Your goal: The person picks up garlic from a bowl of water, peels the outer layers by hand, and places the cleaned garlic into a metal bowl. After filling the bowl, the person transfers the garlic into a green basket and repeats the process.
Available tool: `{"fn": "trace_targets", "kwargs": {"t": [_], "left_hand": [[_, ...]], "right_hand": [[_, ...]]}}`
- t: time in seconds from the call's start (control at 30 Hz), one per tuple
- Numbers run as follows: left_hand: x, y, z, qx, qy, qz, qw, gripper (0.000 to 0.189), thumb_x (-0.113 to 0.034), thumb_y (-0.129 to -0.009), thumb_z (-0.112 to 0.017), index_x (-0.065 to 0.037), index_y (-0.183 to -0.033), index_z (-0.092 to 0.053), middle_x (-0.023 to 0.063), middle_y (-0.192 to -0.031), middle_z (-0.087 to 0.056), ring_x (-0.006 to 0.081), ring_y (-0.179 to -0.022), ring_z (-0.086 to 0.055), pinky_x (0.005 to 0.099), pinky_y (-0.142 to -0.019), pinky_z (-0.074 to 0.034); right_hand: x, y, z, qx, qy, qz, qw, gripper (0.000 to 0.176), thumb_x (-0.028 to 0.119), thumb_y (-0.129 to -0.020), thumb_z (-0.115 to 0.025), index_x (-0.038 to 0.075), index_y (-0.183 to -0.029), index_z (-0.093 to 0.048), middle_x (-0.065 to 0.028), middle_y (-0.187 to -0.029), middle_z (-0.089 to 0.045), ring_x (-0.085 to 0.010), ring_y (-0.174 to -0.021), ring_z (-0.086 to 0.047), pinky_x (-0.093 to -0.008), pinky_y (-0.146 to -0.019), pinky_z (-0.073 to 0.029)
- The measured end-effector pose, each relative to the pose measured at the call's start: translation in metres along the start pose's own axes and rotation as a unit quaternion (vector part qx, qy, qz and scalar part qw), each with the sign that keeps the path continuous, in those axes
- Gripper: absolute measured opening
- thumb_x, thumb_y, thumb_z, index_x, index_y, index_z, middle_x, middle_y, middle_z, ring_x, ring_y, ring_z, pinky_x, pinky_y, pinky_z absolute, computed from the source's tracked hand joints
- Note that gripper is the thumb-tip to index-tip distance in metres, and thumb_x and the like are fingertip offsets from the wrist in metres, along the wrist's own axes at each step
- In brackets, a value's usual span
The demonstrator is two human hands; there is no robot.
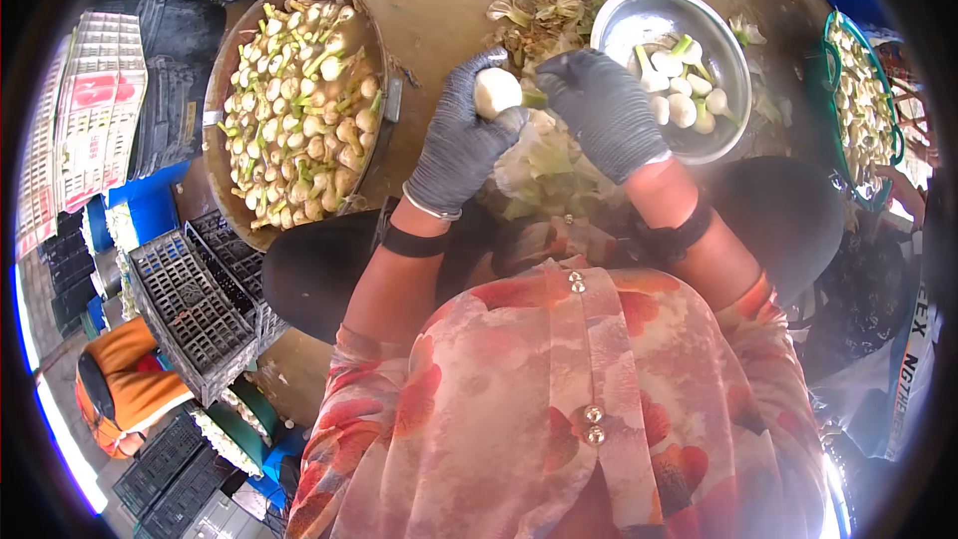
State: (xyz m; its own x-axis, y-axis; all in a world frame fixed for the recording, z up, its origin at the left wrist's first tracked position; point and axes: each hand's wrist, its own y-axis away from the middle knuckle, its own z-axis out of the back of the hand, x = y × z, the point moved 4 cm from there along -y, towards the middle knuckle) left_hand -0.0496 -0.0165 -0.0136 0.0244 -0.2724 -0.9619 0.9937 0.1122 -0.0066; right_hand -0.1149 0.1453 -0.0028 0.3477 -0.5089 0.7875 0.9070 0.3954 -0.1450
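A white, peeled-looking garlic bulb (496, 93) is gripped in my left hand (461, 135), which wears a grey glove. Its short green stem (535, 100) points right and runs into the fingers of my right hand (604, 110), gloved the same way. Those fingers are curled closed around the stem's end and partly blurred. Beneath both hands lies a pile of loose garlic skins and leaves (549, 175). A shiny metal bowl (738, 65) with several cleaned white bulbs (683, 110) stands just right of my right hand.
At left is a wide round tub (215, 110) full of unpeeled garlic in water. Green baskets of garlic (866, 100) stand at far right and top. Stacked crates (190, 304) fill the left side. A person in orange (135, 369) is at lower left; another person's hand (903, 190) shows at right.
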Motion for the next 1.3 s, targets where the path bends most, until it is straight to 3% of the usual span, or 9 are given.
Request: {"fn": "trace_targets", "kwargs": {"t": [0.1, 0.4, 0.5, 0.63, 0.77, 0.8, 0.93, 1.07, 1.3], "left_hand": [[-0.008, -0.004, 0.005, -0.076, -0.209, -0.127, 0.967, 0.06, -0.015, -0.072, -0.079, -0.006, -0.125, -0.053, 0.0149, -0.112, -0.056, 0.0268, -0.1, -0.058, 0.035, -0.087, -0.05], [-0.014, -0.001, -0.009, -0.077, -0.347, -0.119, 0.927, 0.059, -0.017, -0.07, -0.079, -0.011, -0.124, -0.056, 0.0165, -0.109, -0.056, 0.0331, -0.096, -0.06, 0.0391, -0.079, -0.053], [-0.012, -0.002, -0.01, -0.068, -0.334, -0.147, 0.929, 0.058, -0.014, -0.073, -0.077, -0.008, -0.126, -0.055, 0.0174, -0.109, -0.056, 0.0326, -0.097, -0.061, 0.0383, -0.079, -0.053], [-0.009, -0.002, -0.002, -0.042, -0.093, -0.123, 0.987, 0.056, -0.009, -0.078, -0.073, -0.005, -0.13, -0.05, 0.0128, -0.114, -0.056, 0.0242, -0.103, -0.059, 0.0337, -0.087, -0.051], [0.003, -0.001, 0.005, 0.005, 0.227, 0.025, 0.974, 0.057, -0.002, -0.082, -0.068, -0.003, -0.134, -0.045, 0.0087, -0.123, -0.053, 0.018, -0.112, -0.053, 0.0307, -0.097, -0.048], [0.009, -0.001, 0.007, 0.023, 0.294, 0.055, 0.954, 0.058, 0.0, -0.083, -0.067, -0.004, -0.136, -0.043, 0.0086, -0.126, -0.052, 0.0174, -0.115, -0.052, 0.0301, -0.098, -0.047], [0.012, 0.002, 0.011, 0.022, 0.297, 0.029, 0.954, 0.061, 0.005, -0.083, -0.062, -0.004, -0.139, -0.041, 0.0094, -0.129, -0.051, 0.0191, -0.118, -0.051, 0.0312, -0.1, -0.045], [0.011, 0.003, 0.004, 0.042, 0.217, 0.039, 0.974, 0.061, 0.006, -0.084, -0.059, -0.005, -0.141, -0.041, 0.0089, -0.134, -0.049, 0.0189, -0.121, -0.05, 0.0307, -0.104, -0.042], [0.001, 0.005, 0.004, 0.079, 0.106, 0.007, 0.991, 0.059, 0.001, -0.082, -0.058, -0.007, -0.139, -0.045, 0.0091, -0.133, -0.051, 0.0179, -0.12, -0.051, 0.0308, -0.102, -0.042]], "right_hand": [[0.009, 0.0, 0.003, 0.04, 0.016, -0.023, 0.999, 0.019, 0.023, -0.086, -0.067, 0.003, -0.089, -0.068, -0.0167, -0.084, -0.067, -0.0344, -0.081, -0.064, -0.041, -0.074, -0.051], [0.017, 0.001, -0.012, 0.004, 0.125, 0.039, 0.991, 0.016, 0.021, -0.08, -0.067, 0.005, -0.081, -0.07, -0.0146, -0.081, -0.068, -0.033, -0.079, -0.065, -0.0433, -0.073, -0.051], [0.014, 0.0, -0.011, 0.019, 0.087, -0.024, 0.996, 0.017, 0.02, -0.082, -0.065, 0.004, -0.084, -0.07, -0.0151, -0.08, -0.069, -0.0332, -0.074, -0.065, -0.0427, -0.071, -0.052], [-0.01, -0.003, -0.011, 0.053, -0.145, -0.197, 0.968, 0.023, 0.023, -0.088, -0.061, 0.002, -0.093, -0.069, -0.0166, -0.081, -0.07, -0.0324, -0.071, -0.067, -0.0408, -0.069, -0.053], [-0.068, -0.015, -0.002, -0.04, 0.05, -0.149, 0.987, 0.027, 0.026, -0.091, -0.061, 0.001, -0.098, -0.068, -0.0163, -0.082, -0.071, -0.0293, -0.076, -0.069, -0.0389, -0.073, -0.053], [-0.059, -0.019, 0.004, -0.047, 0.126, -0.075, 0.988, 0.028, 0.028, -0.091, -0.062, 0.002, -0.099, -0.069, -0.0166, -0.087, -0.071, -0.0289, -0.082, -0.069, -0.0378, -0.077, -0.053], [-0.004, -0.01, 0.015, -0.056, -0.068, -0.031, 0.996, 0.025, 0.027, -0.092, -0.061, 0.007, -0.101, -0.071, -0.0162, -0.093, -0.069, -0.0313, -0.089, -0.066, -0.0375, -0.083, -0.051], [0.018, 0.001, -0.005, 0.013, 0.096, 0.132, 0.987, 0.019, 0.027, -0.089, -0.063, 0.012, -0.095, -0.073, -0.0126, -0.083, -0.069, -0.0322, -0.081, -0.065, -0.0425, -0.078, -0.05], [0.013, 0.007, -0.009, 0.002, 0.084, 0.056, 0.995, 0.02, 0.028, -0.085, -0.066, 0.008, -0.089, -0.071, -0.0137, -0.078, -0.068, -0.0318, -0.076, -0.065, -0.0407, -0.073, -0.051]]}}
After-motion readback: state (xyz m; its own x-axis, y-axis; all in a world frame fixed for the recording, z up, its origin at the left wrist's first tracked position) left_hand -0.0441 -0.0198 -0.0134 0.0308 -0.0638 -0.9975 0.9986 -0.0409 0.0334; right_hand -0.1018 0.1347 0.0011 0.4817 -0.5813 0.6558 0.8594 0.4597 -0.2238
